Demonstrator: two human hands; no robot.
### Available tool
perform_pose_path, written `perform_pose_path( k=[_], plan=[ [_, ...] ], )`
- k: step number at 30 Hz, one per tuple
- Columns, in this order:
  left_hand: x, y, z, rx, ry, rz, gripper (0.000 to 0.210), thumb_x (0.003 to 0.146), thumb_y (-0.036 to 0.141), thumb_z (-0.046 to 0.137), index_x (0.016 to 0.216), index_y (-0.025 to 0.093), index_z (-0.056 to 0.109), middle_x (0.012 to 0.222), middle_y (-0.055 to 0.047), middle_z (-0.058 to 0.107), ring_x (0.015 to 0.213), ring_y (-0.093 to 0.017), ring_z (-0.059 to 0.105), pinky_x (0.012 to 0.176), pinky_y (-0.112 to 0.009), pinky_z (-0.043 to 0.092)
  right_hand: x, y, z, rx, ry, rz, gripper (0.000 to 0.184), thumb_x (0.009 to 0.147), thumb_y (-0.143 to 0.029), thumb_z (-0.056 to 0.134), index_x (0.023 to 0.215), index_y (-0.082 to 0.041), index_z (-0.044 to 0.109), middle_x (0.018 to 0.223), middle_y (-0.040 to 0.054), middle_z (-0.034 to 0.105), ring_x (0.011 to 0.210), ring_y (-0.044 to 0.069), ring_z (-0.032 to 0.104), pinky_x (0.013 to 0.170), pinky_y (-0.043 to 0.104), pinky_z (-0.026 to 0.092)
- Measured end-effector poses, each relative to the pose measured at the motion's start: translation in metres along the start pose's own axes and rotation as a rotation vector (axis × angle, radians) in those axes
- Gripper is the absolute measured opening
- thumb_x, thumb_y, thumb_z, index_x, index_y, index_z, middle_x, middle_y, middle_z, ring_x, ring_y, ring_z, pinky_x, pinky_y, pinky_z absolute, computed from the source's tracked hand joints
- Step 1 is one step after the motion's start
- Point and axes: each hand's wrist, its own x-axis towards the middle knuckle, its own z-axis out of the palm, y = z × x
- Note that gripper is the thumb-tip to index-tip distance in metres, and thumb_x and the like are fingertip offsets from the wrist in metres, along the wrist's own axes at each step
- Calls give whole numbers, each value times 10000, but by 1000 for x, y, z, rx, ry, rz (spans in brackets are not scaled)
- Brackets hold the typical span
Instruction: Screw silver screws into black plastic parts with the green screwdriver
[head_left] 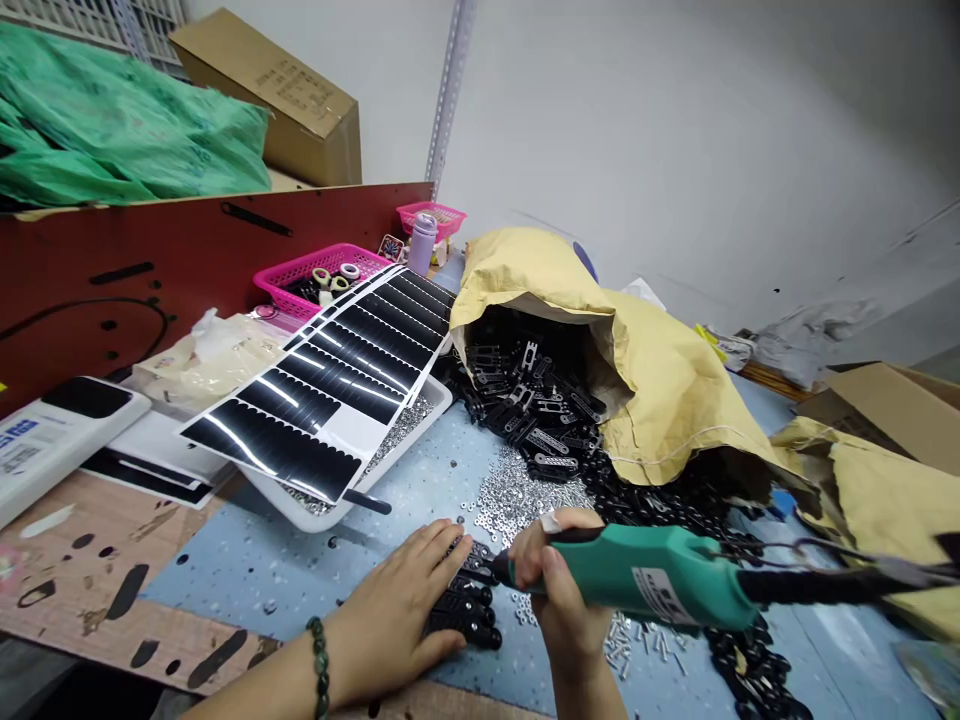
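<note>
My right hand (559, 590) is wrapped round a green electric screwdriver (652, 572), its tip pointing left. That tip meets a row of narrow black parts (469, 610) on the blue work surface (315, 580). Across the left side of this row lies my left hand (405, 605), fingers stretched out flat and thumb apart; it partly covers the parts. Just beyond the screwdriver tip spreads a pile of small silver nuts or washers (517, 495). Loose silver screws (637, 640) are scattered below the tool.
Black slotted pieces (532, 400) spill from an open yellow sack (540, 260). Sheets of black stickers (337, 380) lie over a white tray (442, 395) of small metal pieces. Behind stand a pink basket (277, 290) and a purple bottle (422, 245). The screwdriver's cord (817, 583) runs right.
</note>
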Motion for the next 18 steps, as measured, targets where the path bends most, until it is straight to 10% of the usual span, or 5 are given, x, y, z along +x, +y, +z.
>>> perform_pose_path(
  k=[18],
  plan=[
    [1,8,-5,-37,13,-12,798,798,412,649,1459,219,245,1517,-117,277,1390,-326,210,1119,-501,265,-12,-22,2,91,-38,-18,73,923,-251,497,991,-246,470,557,-84,485,500,101,459,581,261,434]
  ],
)
